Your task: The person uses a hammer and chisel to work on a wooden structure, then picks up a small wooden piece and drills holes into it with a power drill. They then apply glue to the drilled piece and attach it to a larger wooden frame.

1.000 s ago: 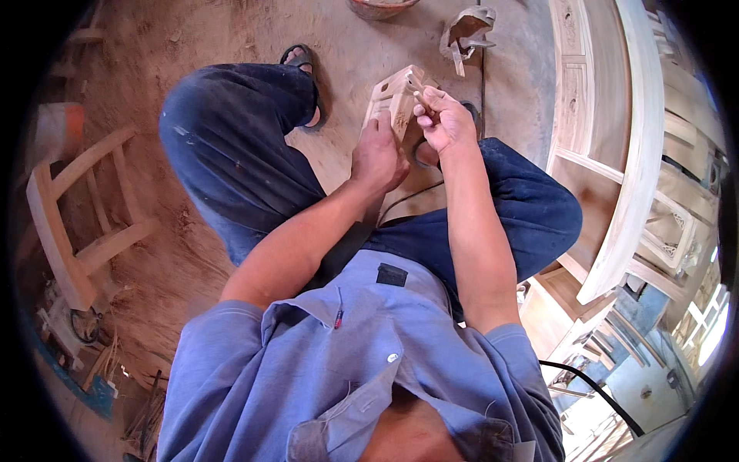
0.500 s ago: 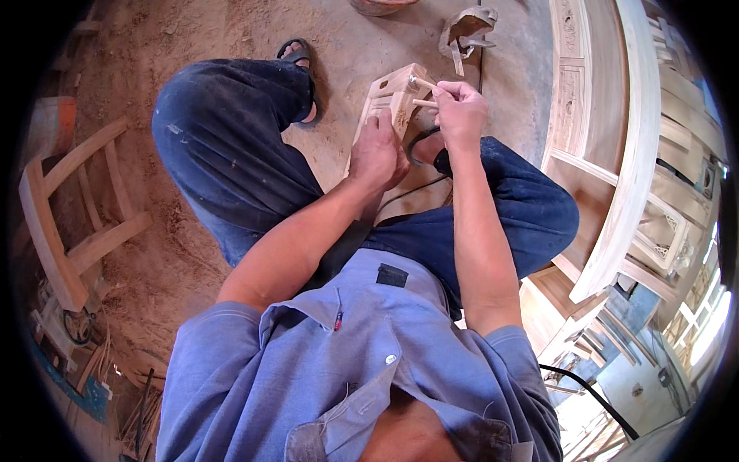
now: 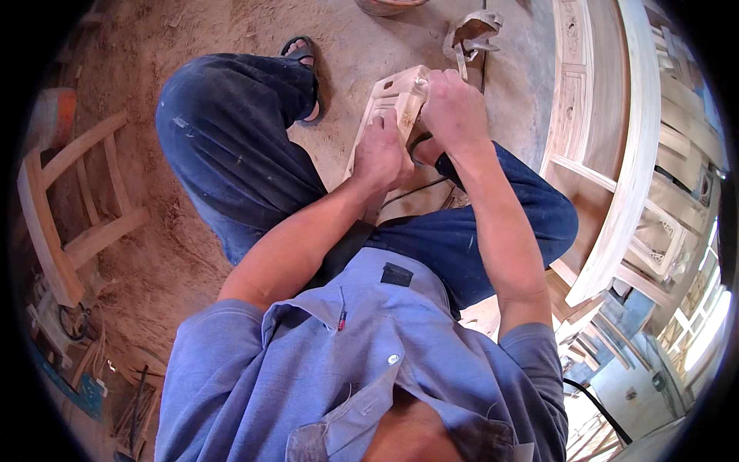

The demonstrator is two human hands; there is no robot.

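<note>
A pale, carved wooden furniture piece stands between my legs, its upper end tilted away from me. Wrapped round its lower part is my left hand, with the fingers lying across the front face. My right hand is closed in a fist against the right side of the upper end. Its fingers hide the thin wooden dowels they were holding half a second ago. A dark oval hole shows in the end of the piece, left of my right hand.
A clamp-like metal tool lies on the floor beyond my right hand, near a dark cord. Along the right stands a long wooden cabinet frame. A wooden chair-like frame is at left. A round basin sits at the far edge.
My right hand has turned over and closed against the end of the wooden piece, its elbow swinging outward. The dowels have gone out of sight. My left hand keeps its hold.
</note>
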